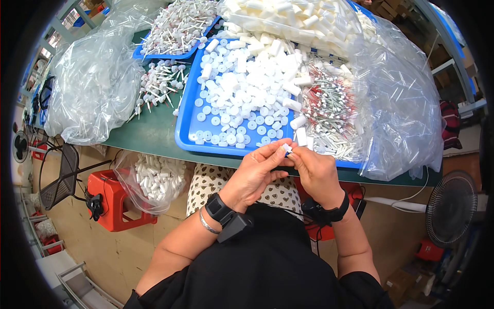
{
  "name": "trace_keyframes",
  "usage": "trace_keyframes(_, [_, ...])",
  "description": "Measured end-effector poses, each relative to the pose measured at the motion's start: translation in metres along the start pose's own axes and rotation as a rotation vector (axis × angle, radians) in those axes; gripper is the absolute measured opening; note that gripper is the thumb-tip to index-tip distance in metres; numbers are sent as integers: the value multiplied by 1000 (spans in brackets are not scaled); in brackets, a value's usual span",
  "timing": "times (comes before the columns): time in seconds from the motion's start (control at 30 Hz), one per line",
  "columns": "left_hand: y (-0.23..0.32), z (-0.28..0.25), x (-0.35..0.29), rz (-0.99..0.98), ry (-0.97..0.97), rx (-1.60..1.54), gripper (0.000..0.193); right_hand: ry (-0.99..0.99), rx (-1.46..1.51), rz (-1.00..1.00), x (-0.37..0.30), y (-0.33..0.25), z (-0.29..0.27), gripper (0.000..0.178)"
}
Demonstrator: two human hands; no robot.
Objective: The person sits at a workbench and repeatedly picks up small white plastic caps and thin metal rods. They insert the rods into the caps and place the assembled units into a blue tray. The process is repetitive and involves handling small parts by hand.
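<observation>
Just over the tray's near edge, my left hand (pixel 256 174) and my right hand (pixel 318 172) meet fingertip to fingertip. Both are closed in a pinch on a small white plastic piece (pixel 287 148); the fingers cover much of it, so its exact kind is unclear. Beyond them lies a blue tray (pixel 186 110) heaped with translucent white discs (pixel 226 85). White foam-like cylinders (pixel 298 122) are mixed along the pile's right side. To the right of these is a heap of thin metal-stemmed pieces with red and white parts (pixel 332 100).
Clear plastic bags (pixel 90 90) bulge at the table's left and a bag (pixel 401 110) spreads at the right. Stemmed white parts (pixel 180 26) fill a farther tray. Below the green table (pixel 139 138) are a bag of white cylinders (pixel 157 177), a red stool (pixel 103 201) and a fan (pixel 452 208).
</observation>
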State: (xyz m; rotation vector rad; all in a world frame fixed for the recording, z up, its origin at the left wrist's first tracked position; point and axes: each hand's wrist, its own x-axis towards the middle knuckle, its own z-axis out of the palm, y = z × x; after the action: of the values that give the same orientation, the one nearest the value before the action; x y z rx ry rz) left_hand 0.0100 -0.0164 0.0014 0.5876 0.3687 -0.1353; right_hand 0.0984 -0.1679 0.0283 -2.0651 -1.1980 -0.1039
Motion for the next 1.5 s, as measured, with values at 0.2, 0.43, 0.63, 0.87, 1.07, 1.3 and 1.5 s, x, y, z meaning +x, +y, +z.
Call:
trace_keyframes(0.2, [13,-5,-1,57,18,136,36,-98,-47,-33,1,1,-1,11])
trace_keyframes(0.43, [141,-79,-6,779,508,421,43,3,-317,113,22,47,-38,12])
trace_keyframes(0.63, [165,-99,3,1059,822,1117,51,-183,-446,129,32,70,-28,9])
trace_keyframes(0.87, [56,-29,17,770,98,1661,21,-290,-578,134,34,76,-31,9])
trace_keyframes(1.07, [53,-23,25,644,17,1854,14,-258,-432,80,25,71,-47,10])
trace_keyframes(1.3, [54,-24,29,634,12,1900,10,-262,-550,55,23,75,-37,11])
trace_keyframes(1.5, [63,-17,25,618,234,1450,12,-128,-390,119,16,72,-40,7])
